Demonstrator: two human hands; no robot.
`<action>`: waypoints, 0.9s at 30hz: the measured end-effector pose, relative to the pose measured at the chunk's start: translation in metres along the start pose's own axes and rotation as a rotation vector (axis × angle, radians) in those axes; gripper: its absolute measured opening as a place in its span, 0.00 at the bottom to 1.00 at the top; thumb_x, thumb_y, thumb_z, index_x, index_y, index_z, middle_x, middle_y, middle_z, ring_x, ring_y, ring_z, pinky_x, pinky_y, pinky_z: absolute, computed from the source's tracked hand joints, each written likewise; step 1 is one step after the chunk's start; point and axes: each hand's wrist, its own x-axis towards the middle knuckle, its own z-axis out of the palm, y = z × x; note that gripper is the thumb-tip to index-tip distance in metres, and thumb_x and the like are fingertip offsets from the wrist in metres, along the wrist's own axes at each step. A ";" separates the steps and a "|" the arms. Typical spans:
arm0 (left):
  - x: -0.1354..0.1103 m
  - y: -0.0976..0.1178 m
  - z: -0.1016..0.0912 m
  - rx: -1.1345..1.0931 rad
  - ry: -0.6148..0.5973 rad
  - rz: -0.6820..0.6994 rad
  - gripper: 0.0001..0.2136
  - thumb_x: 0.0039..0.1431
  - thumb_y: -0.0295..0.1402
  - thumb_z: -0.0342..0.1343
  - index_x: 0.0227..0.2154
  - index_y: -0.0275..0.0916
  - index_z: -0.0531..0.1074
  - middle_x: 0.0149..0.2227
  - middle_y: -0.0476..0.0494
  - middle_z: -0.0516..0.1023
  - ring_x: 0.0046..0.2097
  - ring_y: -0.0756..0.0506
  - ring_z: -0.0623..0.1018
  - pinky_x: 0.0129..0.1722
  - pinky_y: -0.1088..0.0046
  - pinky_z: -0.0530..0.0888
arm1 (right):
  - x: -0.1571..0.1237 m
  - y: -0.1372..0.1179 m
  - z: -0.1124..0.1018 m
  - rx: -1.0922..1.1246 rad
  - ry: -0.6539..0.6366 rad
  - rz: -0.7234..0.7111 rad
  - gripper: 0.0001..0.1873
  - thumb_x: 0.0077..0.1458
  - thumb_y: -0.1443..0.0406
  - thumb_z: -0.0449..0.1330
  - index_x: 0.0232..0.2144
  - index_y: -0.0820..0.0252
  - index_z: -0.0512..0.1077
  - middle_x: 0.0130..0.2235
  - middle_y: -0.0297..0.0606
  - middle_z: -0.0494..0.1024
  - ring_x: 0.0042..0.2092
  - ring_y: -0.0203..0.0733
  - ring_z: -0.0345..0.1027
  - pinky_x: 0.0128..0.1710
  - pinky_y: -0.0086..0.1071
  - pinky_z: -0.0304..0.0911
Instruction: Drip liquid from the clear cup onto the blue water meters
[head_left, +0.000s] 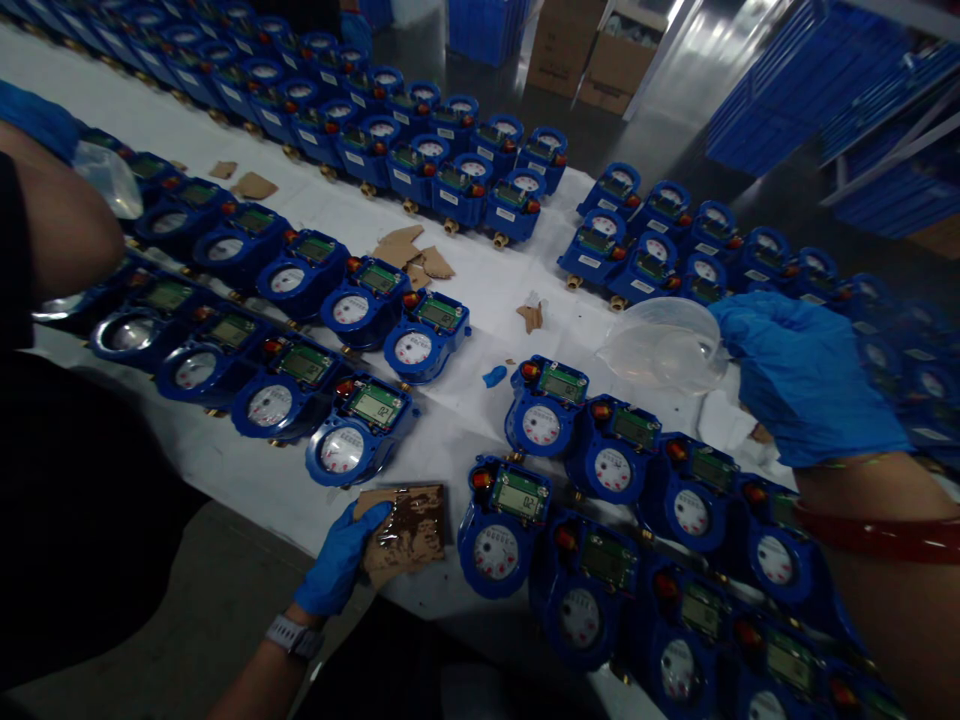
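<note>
My left hand, in a blue glove with a watch at the wrist, grips a piece of cardboard smeared with a glossy brown substance at the table's near edge. Gloved in blue as well, my right hand holds a clear plastic dome cover above the table. Just below the cover sits a blue water meter with a white dial and a green display. Another meter lies right of the cardboard.
Rows of several blue meters cover the white table. Cardboard scraps lie between the rows. A co-worker's arm at the left holds another clear cover. Cardboard boxes and blue crates stand behind.
</note>
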 end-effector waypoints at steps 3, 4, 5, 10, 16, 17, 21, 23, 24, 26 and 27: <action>0.000 0.000 0.000 -0.006 0.011 -0.008 0.30 0.28 0.46 0.79 0.36 0.36 0.82 0.38 0.41 0.87 0.41 0.38 0.84 0.48 0.58 0.78 | -0.005 -0.010 0.000 0.019 0.055 0.072 0.10 0.52 0.73 0.58 0.24 0.61 0.76 0.32 0.37 0.77 0.36 0.35 0.66 0.43 0.33 0.64; -0.001 0.000 0.000 -0.010 0.011 -0.015 0.30 0.27 0.46 0.79 0.36 0.36 0.82 0.38 0.41 0.88 0.40 0.38 0.84 0.48 0.59 0.78 | -0.007 -0.013 0.002 0.025 0.085 0.097 0.10 0.53 0.74 0.58 0.24 0.61 0.76 0.32 0.36 0.77 0.36 0.34 0.66 0.44 0.33 0.63; -0.001 0.000 0.000 -0.014 0.009 -0.018 0.30 0.27 0.46 0.79 0.36 0.36 0.82 0.38 0.41 0.88 0.40 0.38 0.84 0.47 0.59 0.79 | -0.008 -0.015 0.003 0.031 0.112 0.119 0.11 0.53 0.75 0.58 0.24 0.61 0.76 0.31 0.35 0.77 0.35 0.34 0.67 0.45 0.33 0.63; -0.002 0.002 0.001 -0.010 0.006 -0.017 0.29 0.28 0.46 0.78 0.36 0.36 0.82 0.38 0.41 0.88 0.40 0.37 0.84 0.47 0.58 0.79 | -0.010 -0.017 0.007 0.049 0.119 0.132 0.11 0.52 0.76 0.58 0.24 0.61 0.76 0.31 0.35 0.77 0.36 0.34 0.67 0.45 0.33 0.63; -0.002 0.001 0.001 -0.008 0.012 -0.012 0.29 0.28 0.46 0.78 0.35 0.37 0.82 0.38 0.42 0.88 0.41 0.37 0.84 0.48 0.57 0.79 | -0.008 -0.007 0.002 0.060 0.097 0.070 0.08 0.53 0.71 0.59 0.27 0.60 0.78 0.35 0.38 0.79 0.37 0.36 0.69 0.46 0.35 0.66; -0.001 0.001 0.000 -0.005 0.010 -0.009 0.28 0.28 0.47 0.78 0.35 0.37 0.82 0.38 0.41 0.88 0.41 0.37 0.84 0.49 0.57 0.78 | -0.008 -0.006 0.001 0.052 0.070 0.058 0.08 0.53 0.71 0.59 0.27 0.60 0.78 0.35 0.39 0.79 0.38 0.36 0.69 0.46 0.35 0.66; -0.001 0.000 -0.001 -0.001 0.008 -0.013 0.29 0.28 0.47 0.78 0.36 0.37 0.82 0.39 0.41 0.88 0.42 0.36 0.84 0.49 0.56 0.78 | -0.006 -0.003 -0.005 0.005 0.019 0.039 0.07 0.52 0.69 0.59 0.25 0.59 0.77 0.36 0.41 0.80 0.39 0.38 0.70 0.45 0.35 0.68; -0.001 0.000 -0.001 -0.004 0.003 -0.010 0.29 0.28 0.47 0.78 0.36 0.37 0.82 0.39 0.41 0.87 0.41 0.36 0.84 0.49 0.56 0.78 | -0.005 0.000 -0.006 -0.011 0.031 0.016 0.07 0.52 0.68 0.59 0.25 0.59 0.77 0.36 0.43 0.80 0.40 0.39 0.70 0.46 0.36 0.68; -0.001 0.000 0.000 -0.005 -0.002 -0.011 0.29 0.28 0.47 0.78 0.36 0.37 0.82 0.38 0.41 0.87 0.41 0.36 0.84 0.49 0.56 0.78 | -0.005 0.002 -0.006 -0.017 0.023 0.001 0.07 0.52 0.67 0.59 0.26 0.59 0.78 0.37 0.43 0.80 0.40 0.40 0.71 0.46 0.36 0.68; -0.001 0.001 0.000 -0.008 -0.003 -0.019 0.28 0.28 0.47 0.78 0.36 0.37 0.82 0.38 0.41 0.87 0.41 0.36 0.84 0.49 0.56 0.78 | -0.005 0.005 -0.005 -0.011 0.014 -0.018 0.07 0.52 0.65 0.60 0.27 0.59 0.78 0.39 0.44 0.81 0.42 0.41 0.71 0.47 0.37 0.69; -0.001 0.001 0.000 -0.008 0.003 -0.022 0.29 0.28 0.47 0.78 0.35 0.37 0.82 0.38 0.41 0.87 0.40 0.36 0.84 0.49 0.56 0.78 | -0.005 0.007 -0.004 0.002 0.019 -0.016 0.07 0.52 0.64 0.61 0.27 0.59 0.78 0.39 0.44 0.81 0.42 0.41 0.71 0.47 0.37 0.69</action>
